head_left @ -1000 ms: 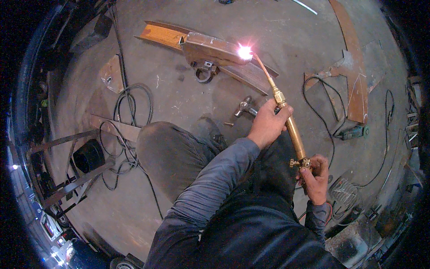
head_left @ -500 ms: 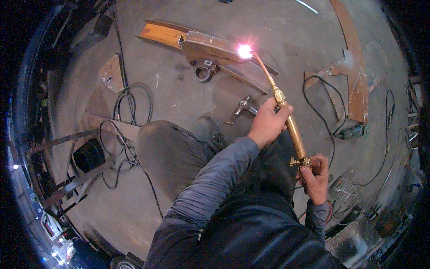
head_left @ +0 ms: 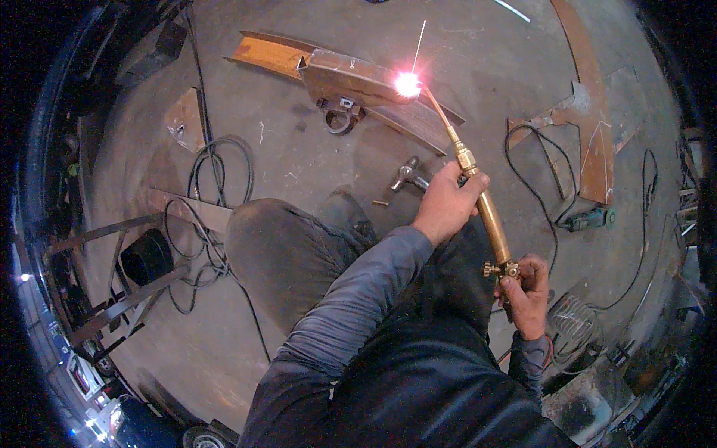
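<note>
A brass gas torch (head_left: 489, 216) slants across in front of me, its thin copper-coloured tip pointing up and left. My left hand (head_left: 448, 203) is wrapped round the upper part of its handle. At the lower end, my right hand (head_left: 526, 293) grips beside the valve knobs. A glaring pinkish-white flame (head_left: 408, 84) burns at the tip, against the right end of a rusty steel piece (head_left: 351, 75); the glare hides the exact contact. That piece rests on a longer steel channel (head_left: 269, 58) on the floor. A round metal clamp (head_left: 340, 122) sits at its near side.
A hammer (head_left: 409, 175) and a small bolt-like piece (head_left: 381, 202) lie near my knees. Coiled cables (head_left: 216, 175) are on the left by a metal frame (head_left: 112, 231). Rusty plates (head_left: 594, 142), a loop of cord and a green angle grinder (head_left: 590, 219) lie right.
A thin bright spark streak now rises from the flame, and the glow looks a little larger. Both hands and the torch stay practically in place.
</note>
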`<state>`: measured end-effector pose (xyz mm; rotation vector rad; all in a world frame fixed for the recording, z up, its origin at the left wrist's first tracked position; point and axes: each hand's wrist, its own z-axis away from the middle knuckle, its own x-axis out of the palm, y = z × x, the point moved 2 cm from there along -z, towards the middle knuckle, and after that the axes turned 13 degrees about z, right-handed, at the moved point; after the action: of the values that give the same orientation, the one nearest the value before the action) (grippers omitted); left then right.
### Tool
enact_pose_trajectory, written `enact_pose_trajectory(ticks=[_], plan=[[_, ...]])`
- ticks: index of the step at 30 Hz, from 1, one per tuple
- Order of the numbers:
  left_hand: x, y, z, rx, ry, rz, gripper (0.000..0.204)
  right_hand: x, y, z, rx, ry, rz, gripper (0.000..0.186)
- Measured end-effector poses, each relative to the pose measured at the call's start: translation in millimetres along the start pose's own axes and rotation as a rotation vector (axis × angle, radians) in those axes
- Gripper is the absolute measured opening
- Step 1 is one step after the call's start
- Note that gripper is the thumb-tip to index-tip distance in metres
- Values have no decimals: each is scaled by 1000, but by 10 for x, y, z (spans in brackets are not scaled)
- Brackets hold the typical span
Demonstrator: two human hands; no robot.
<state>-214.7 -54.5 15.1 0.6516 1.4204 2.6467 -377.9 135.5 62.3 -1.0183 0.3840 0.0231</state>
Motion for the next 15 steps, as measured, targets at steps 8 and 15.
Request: enact_pose_trajectory(ticks=[8,15], plan=[[0,-1,-6,13,10,-14,29,3,-19,4,5,12,5,35],[-7,5,-3,9,4,-22,29,-1,16,-4,7,10,14,36]])
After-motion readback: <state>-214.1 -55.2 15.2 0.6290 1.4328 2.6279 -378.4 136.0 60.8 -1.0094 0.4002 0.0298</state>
